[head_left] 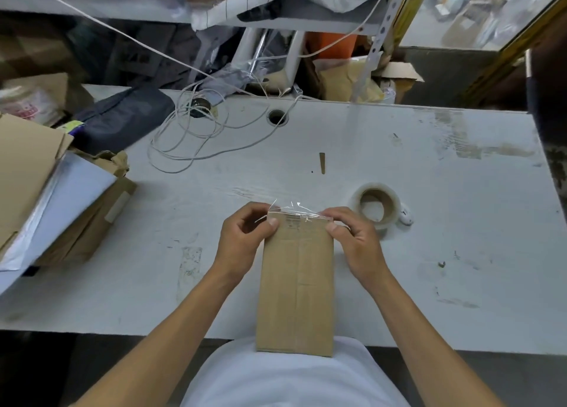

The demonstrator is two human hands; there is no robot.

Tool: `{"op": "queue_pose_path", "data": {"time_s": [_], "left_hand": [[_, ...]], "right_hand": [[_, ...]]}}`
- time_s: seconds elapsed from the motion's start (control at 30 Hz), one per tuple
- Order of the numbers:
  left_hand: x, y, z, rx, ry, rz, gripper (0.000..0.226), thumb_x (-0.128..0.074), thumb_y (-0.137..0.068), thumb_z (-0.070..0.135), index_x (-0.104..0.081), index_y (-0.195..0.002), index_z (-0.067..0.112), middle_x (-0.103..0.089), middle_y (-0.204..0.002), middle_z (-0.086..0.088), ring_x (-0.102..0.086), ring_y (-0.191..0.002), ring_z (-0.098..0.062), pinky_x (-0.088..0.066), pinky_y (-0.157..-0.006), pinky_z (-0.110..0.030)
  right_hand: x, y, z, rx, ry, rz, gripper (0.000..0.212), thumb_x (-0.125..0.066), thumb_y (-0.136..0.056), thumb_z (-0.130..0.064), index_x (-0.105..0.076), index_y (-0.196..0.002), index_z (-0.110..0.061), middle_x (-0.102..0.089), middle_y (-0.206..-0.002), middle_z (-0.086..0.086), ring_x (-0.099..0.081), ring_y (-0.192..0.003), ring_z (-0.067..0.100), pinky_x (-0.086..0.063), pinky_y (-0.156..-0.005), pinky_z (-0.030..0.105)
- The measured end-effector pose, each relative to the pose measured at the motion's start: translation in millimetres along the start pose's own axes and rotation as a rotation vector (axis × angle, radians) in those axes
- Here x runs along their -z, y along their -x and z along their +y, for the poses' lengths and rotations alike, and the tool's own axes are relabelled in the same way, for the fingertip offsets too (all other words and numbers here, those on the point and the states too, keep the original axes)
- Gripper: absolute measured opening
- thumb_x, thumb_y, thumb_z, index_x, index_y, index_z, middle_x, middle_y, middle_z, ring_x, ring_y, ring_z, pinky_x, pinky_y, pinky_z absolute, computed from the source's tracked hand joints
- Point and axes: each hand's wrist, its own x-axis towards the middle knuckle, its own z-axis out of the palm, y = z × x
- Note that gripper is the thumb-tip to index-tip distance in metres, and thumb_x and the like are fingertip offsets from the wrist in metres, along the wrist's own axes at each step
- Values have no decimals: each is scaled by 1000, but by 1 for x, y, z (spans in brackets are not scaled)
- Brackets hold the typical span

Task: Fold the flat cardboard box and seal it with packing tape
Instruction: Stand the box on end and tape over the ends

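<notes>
A narrow brown cardboard box (pixel 296 287) stands tilted between my body and the white table (pixel 429 222), its near end against my white shirt. My left hand (pixel 245 240) grips the box's far left corner, thumb on the top face. My right hand (pixel 352 240) pinches the far right corner. A strip of clear packing tape (pixel 291 210) lies crumpled across the box's far edge, between both hands' fingertips. The tape roll (pixel 376 205) lies flat on the table just right of my right hand.
A white cord (pixel 196 136) lies coiled at the table's back left near a cable hole (pixel 277 116). Stacked cardboard and white sheets (pixel 52 197) sit at the left edge. A small white object (pixel 405 217) rests beside the roll. Cluttered shelves stand behind.
</notes>
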Motion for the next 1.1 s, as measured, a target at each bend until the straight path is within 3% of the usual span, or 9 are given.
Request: {"op": "queue_pose_path", "data": {"time_s": [0.2, 0.33, 0.47, 0.67, 0.8, 0.93, 1.03, 1.07, 1.1], "left_hand": [[-2, 3, 1, 15, 26, -13, 23, -63, -83, 12, -77, -98, 22, -75, -103, -4, -67, -96, -16, -54, -80, -26], [-4, 3, 5, 27, -39, 6, 19, -64, -82, 14, -74, -98, 13, -76, -100, 1, -68, -94, -11, -52, -78, -20], [-10, 1, 8, 70, -47, 63, 19, -74, -77, 19, -73, -93, 10, -75, -96, 1, -70, -92, -12, -52, -78, -23], [-13, -4, 11, 151, -74, 106, 12, -79, -75, 15, -68, -74, 11, -72, -85, 0, -68, -84, -12, -51, -74, -23], [-17, -8, 10, 217, -79, 217, 31, -69, -86, -1, -54, -59, 4, -68, -75, -11, -65, -75, -16, -49, -69, -23], [-15, -11, 10, 303, -18, 162, 36, -64, -85, -7, -52, -56, 11, -67, -75, -1, -64, -80, -16, -47, -70, -24], [-16, -12, 14, 400, 54, 144, 11, -69, -79, 1, -63, -74, 10, -73, -100, 4, -67, -93, -6, -47, -78, -23], [-16, -13, 14, 456, 95, 146, 19, -70, -75, 6, -67, -93, 11, -72, -112, 5, -67, -102, -2, -49, -81, -22], [-14, -14, 13, 498, 134, 145, 44, -68, -71, 9, -63, -115, 16, -69, -121, 5, -65, -110, -2, -51, -86, -23]], "right_hand": [[-3, 0, -1, -16, -16, -40, 28, -51, -83, -9, -74, -99, -12, -68, -107, 6, -62, -96, 11, -49, -83, 18], [-5, 1, -4, -78, -26, -23, 25, -54, -82, -12, -75, -96, -14, -70, -99, -8, -63, -96, 6, -48, -80, 16], [-15, 2, -7, -148, -29, 76, 18, -73, -74, -32, -73, -85, -17, -70, -94, -6, -66, -91, 11, -50, -78, 22], [-26, -2, -10, -229, -69, 105, 14, -79, -78, -18, -67, -74, -11, -68, -84, 5, -63, -79, 12, -48, -73, 24], [-37, -1, -11, -258, -105, 171, 20, -73, -82, -13, -61, -67, -9, -63, -74, 1, -58, -71, 10, -45, -70, 21], [-39, -6, -15, -384, -164, 226, 29, -67, -87, 0, -53, -62, -4, -57, -70, -1, -51, -65, 9, -42, -63, 16], [-39, -10, -19, -467, -213, 197, 30, -64, -85, 3, -50, -60, -7, -57, -73, 0, -50, -66, 10, -41, -64, 16], [-39, -11, -20, -498, -228, 189, 30, -65, -83, 2, -51, -59, -10, -59, -76, -1, -51, -68, 9, -41, -66, 18], [-39, -12, -20, -532, -241, 189, 30, -68, -80, 0, -51, -59, -12, -61, -80, -3, -54, -71, 9, -42, -69, 21]]}}
